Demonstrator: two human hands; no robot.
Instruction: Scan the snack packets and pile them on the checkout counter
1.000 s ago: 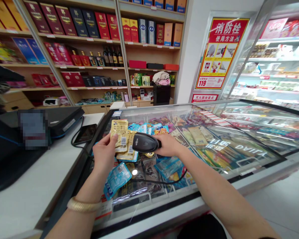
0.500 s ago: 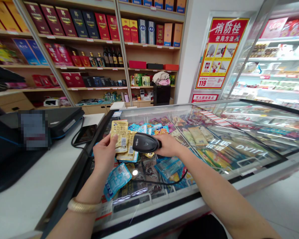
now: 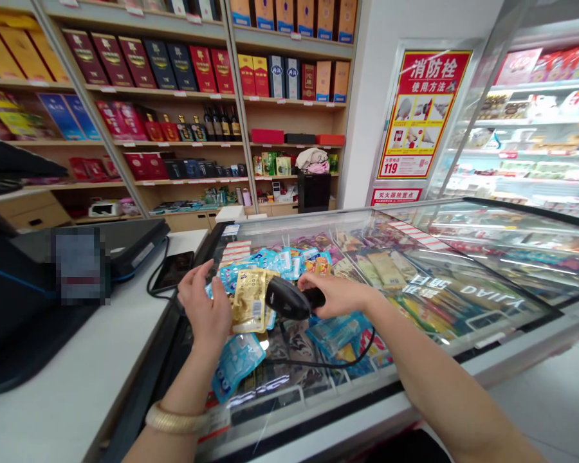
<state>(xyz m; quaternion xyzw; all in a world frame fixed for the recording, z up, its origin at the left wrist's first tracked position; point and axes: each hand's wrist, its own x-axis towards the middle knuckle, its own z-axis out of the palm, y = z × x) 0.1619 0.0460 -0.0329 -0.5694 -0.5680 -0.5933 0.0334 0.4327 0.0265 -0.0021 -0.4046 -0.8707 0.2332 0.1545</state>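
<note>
My left hand [image 3: 203, 310] is closed on a gold snack packet [image 3: 249, 307], held up over the glass lid of a chest freezer [image 3: 415, 283]. A gold bangle [image 3: 174, 421] sits on that wrist. My right hand [image 3: 335, 294] grips a black barcode scanner [image 3: 289, 298] whose head is right beside the packet; its black cable [image 3: 318, 363] trails across the glass. Blue snack packets [image 3: 236, 363] lie on the lid below and behind my hands.
A white counter [image 3: 67, 386] on the left carries a black register [image 3: 53, 283] and a dark phone [image 3: 174, 270]. Shelves of boxed goods and bottles [image 3: 174, 96] fill the back wall. A red fire-hose poster [image 3: 422, 112] and an open cooler [image 3: 535, 128] stand at the right.
My left hand has lowered the gold packet and now shows one packet face instead of a fanned few. The scanner tilted down toward it. The view has dipped slightly.
</note>
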